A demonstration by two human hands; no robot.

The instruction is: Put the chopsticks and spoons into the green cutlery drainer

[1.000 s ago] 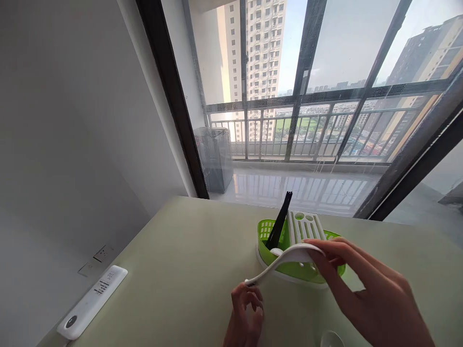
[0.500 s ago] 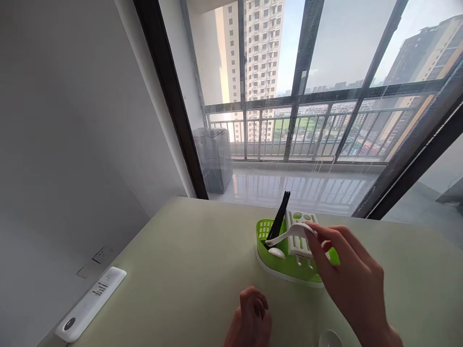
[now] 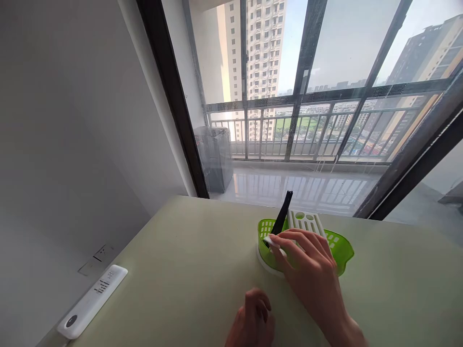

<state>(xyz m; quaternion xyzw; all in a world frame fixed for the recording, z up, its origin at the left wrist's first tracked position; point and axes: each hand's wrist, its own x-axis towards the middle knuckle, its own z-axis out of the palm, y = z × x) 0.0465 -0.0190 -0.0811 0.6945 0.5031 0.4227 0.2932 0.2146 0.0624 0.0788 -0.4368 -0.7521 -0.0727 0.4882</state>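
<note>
A green slotted cutlery basket (image 3: 340, 248) with a white divider (image 3: 306, 220) stands on the pale green table (image 3: 181, 270). Black chopsticks (image 3: 282, 217) lean in its left end. My right hand (image 3: 311, 270) reaches over the basket, fingers pinched on a white spoon (image 3: 270, 241) whose handle tip shows at the basket's left compartment; the rest of the spoon is hidden under my hand. My left hand (image 3: 253, 320) rests on the table near the front edge, fingers curled, with nothing visible in it.
A white remote-like device (image 3: 92, 301) lies at the table's left edge beside a wall socket (image 3: 103, 253). Behind the table is a large window with dark frames (image 3: 170, 96), a balcony railing and a covered appliance (image 3: 215, 156).
My right hand carried the white spoon from in front of the basket up and into its left compartment. My left hand let go of the spoon's handle and dropped to the table.
</note>
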